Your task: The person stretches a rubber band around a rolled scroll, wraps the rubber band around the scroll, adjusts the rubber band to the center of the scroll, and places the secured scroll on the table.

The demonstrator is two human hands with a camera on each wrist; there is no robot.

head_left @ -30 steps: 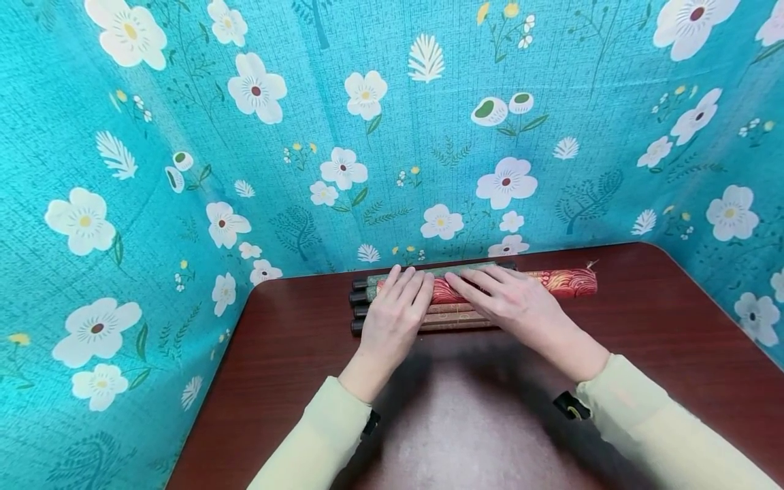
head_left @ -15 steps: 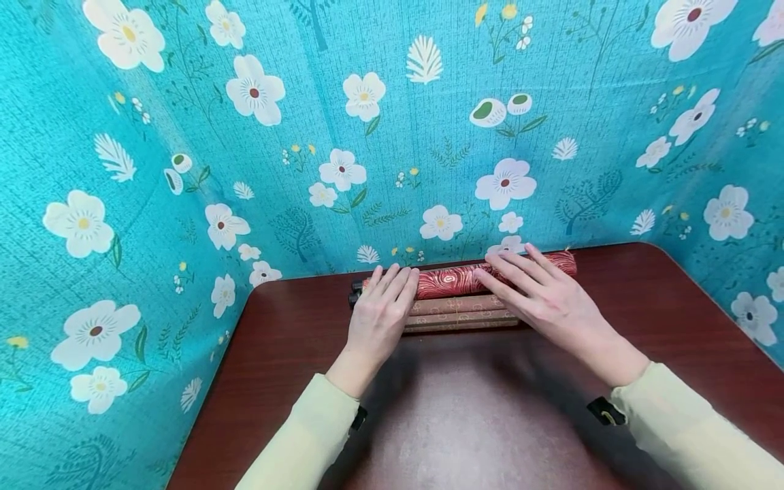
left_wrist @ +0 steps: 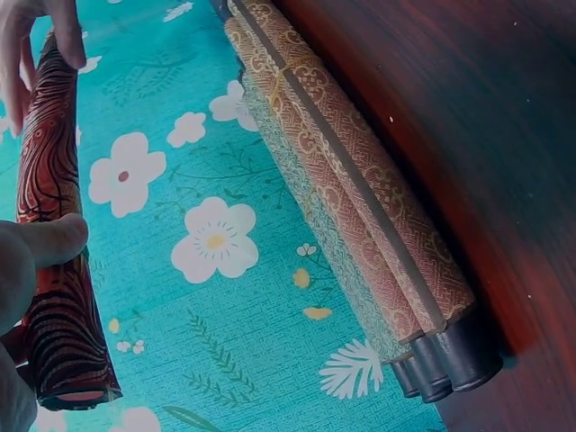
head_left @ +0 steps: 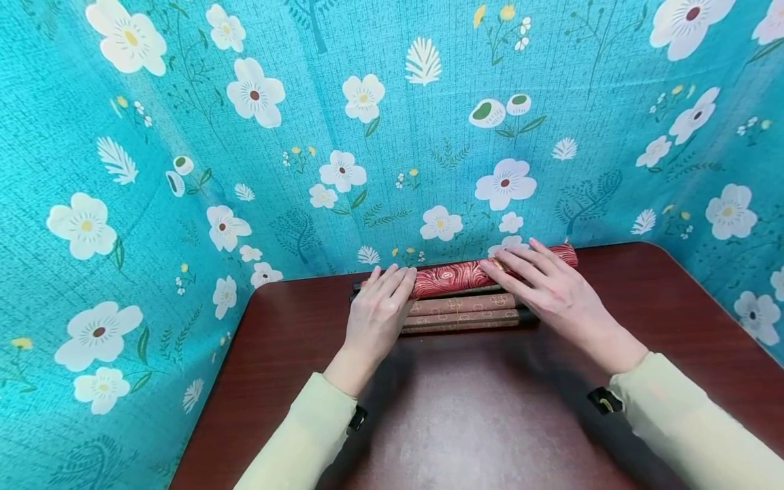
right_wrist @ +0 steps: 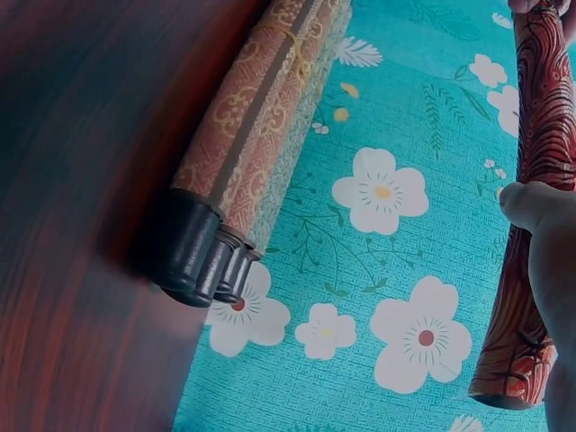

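A red roll (head_left: pixel 450 279) with swirling gold lines is held lengthwise between both hands, above the other scrolls. My left hand (head_left: pixel 378 309) grips its left part; in the left wrist view the thumb (left_wrist: pixel 54 238) lies across the near side of the red roll (left_wrist: pixel 54 144). Toward the other end, my right hand (head_left: pixel 554 289) holds it, its thumb (right_wrist: pixel 522 202) against the red roll (right_wrist: pixel 544 99) in the right wrist view. Below lie rolled hanging scrolls (head_left: pixel 462 314) side by side, pinkish-brown brocade (left_wrist: pixel 360 189) and green (left_wrist: pixel 315 220), with black end knobs (right_wrist: pixel 184 243).
The dark red-brown table (head_left: pixel 465 408) spreads toward me from the scrolls. Right behind them hangs a turquoise flowered cloth (head_left: pixel 392 136), which also covers both sides. Black wrist straps with small devices (head_left: pixel 605 400) sit at the sleeves.
The red roll has moved left and back, and now covers more of the green scroll. My right hand has shifted right along it; the left hand has moved slightly left.
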